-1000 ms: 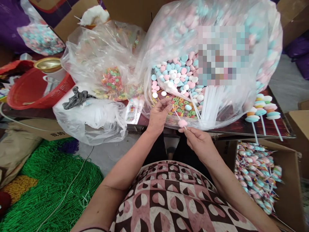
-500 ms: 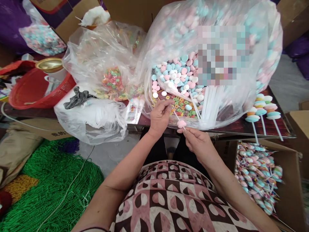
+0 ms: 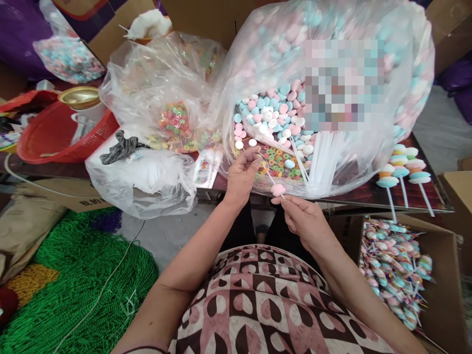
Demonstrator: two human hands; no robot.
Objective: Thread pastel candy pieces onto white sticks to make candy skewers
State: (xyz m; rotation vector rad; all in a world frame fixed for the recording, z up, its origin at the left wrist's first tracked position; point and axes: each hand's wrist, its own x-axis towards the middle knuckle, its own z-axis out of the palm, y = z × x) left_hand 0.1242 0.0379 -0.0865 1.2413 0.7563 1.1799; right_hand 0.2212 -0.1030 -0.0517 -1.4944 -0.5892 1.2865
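Note:
My right hand (image 3: 304, 216) pinches the lower end of a thin white stick (image 3: 270, 175). A pink, cloud-shaped marshmallow (image 3: 278, 190) is threaded on it, just above my fingertips. My left hand (image 3: 241, 174) is closed in a pinch by the stick's upper end; whatever its fingers hold is too small to make out. Just beyond my hands lie colourful gummy rings (image 3: 282, 160) inside an open clear plastic bag (image 3: 368, 169). Pink, blue and white marshmallows (image 3: 275, 115) fill the bag behind them. A bundle of white sticks (image 3: 322, 160) rests at the bag's front.
Three stacked marshmallow sticks (image 3: 400, 169) lie at the table's right end, above a cardboard box (image 3: 444, 275) of wrapped ones. Leftward are a crumpled plastic bag (image 3: 162, 191), a red basket (image 3: 40, 140) and bagged gummy rings (image 3: 175, 120). Green cords (image 3: 92, 275) cover the floor at left.
The view has shifted slightly, so the table's contents sit a little farther right. My left hand stays close to the stick's upper end, and my right hand keeps its hold on the stick.

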